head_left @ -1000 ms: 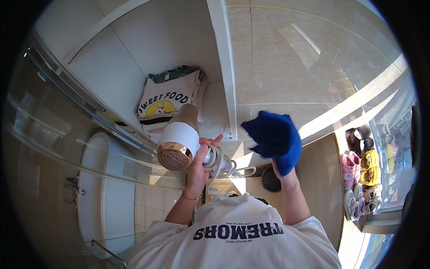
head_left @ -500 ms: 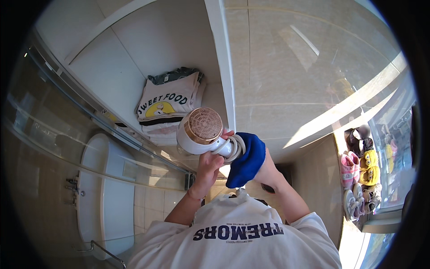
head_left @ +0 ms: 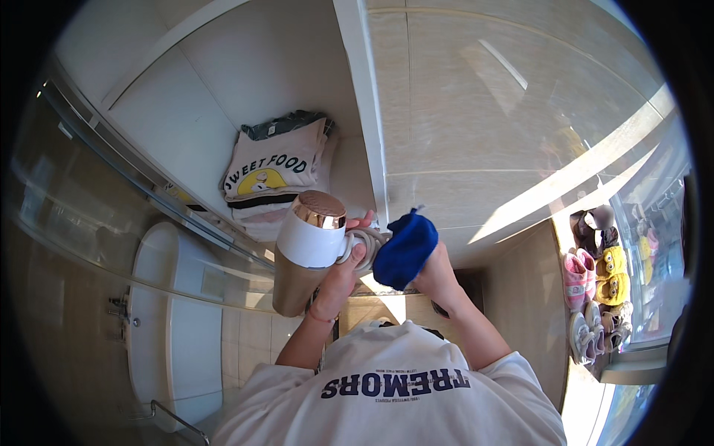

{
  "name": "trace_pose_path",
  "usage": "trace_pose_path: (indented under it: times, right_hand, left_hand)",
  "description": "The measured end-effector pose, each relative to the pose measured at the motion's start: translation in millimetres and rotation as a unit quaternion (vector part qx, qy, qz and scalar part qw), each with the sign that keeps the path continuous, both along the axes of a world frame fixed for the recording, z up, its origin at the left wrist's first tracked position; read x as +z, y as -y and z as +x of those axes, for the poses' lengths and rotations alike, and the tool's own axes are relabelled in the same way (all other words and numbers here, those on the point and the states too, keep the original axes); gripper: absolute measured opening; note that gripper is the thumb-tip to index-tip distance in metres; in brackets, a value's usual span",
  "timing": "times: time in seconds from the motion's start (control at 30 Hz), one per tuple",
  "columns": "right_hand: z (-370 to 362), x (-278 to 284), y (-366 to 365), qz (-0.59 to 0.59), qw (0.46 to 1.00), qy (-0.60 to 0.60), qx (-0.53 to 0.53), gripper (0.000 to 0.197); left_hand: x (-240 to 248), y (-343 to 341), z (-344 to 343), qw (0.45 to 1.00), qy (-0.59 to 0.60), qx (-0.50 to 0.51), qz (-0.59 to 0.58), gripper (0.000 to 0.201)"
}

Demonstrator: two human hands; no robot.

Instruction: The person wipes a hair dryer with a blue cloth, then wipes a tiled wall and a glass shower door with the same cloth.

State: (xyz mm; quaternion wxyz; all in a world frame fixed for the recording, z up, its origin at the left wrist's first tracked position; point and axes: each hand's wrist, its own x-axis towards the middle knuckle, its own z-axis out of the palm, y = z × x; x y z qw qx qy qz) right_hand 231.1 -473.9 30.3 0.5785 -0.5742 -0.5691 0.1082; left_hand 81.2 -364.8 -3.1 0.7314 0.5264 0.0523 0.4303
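Note:
My left hand (head_left: 343, 276) is closed round the handle of a hair dryer (head_left: 303, 241), white with a rose-gold rim and a long grey-brown end. A pale cord (head_left: 366, 239) is coiled about the handle under my fingers. The dryer is tilted, its grille end away from me and the grey-brown end toward me. To the right, my right hand (head_left: 437, 279) grips a blue cloth (head_left: 404, 253) that covers most of its fingers. The cloth lies close to the coiled cord; I cannot tell whether the two touch.
Folded shirts (head_left: 275, 163) are stacked in a white cabinet (head_left: 361, 97) ahead. A white bathtub (head_left: 197, 327) stands behind glass at left. Several pairs of shoes (head_left: 595, 290) line a ledge at right, beside a tiled wall (head_left: 461, 141).
The hair dryer has turned in my left hand, so its side now shows instead of its grille. My right hand has drawn the blue cloth slightly up and left.

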Motion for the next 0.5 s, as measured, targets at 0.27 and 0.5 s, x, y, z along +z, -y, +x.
trace_pose_path:
  times: [0.27,0.5]
  right_hand:
    - [-6.5,-3.0,-1.2,-0.033,0.999,0.009,-0.006,0.023]
    - [-23.8,14.1,10.3,-0.013,0.988,0.148,0.032,0.031]
  left_hand:
    - [-4.4,-4.2,-0.3,0.983,-0.11,0.044,0.139,0.065]
    - [3.5,4.8,2.5,0.998,-0.019,-0.044,-0.027,0.071]
